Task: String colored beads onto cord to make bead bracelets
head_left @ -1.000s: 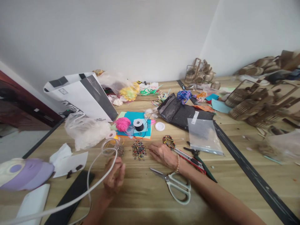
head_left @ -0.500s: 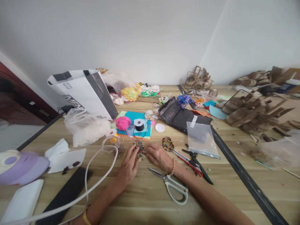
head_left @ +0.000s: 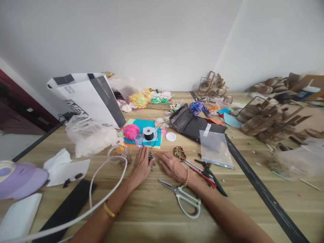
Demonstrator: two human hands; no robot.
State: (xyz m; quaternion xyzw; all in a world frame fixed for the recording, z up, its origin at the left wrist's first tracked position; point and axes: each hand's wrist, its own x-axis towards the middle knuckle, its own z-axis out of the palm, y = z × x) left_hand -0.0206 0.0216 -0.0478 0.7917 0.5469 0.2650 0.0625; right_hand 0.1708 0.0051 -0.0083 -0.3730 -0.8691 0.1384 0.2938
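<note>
Tabletop (head_left: 149, 216): smooth wood grain, faint sheen
Beads (head_left: 150, 156): shiny, exact material too small to tell
Scissors (head_left: 176, 190): metal blades, smooth plastic-looking handles
Bangle (head_left: 109, 210): polished, yellow, metallic-looking
Pink yarn (head_left: 131, 132): matt, soft, fibrous
Coloured sheets (head_left: 138, 123): flat matt paper
Black mailer (head_left: 181, 118): glossy plastic, bubbled surface
Zip bag (head_left: 217, 150): clear, slick plastic
Carrier bag (head_left: 88, 139): thin, crinkled, translucent plastic
Baskets (head_left: 248, 113): matt, slatted, wood or bamboo
</note>
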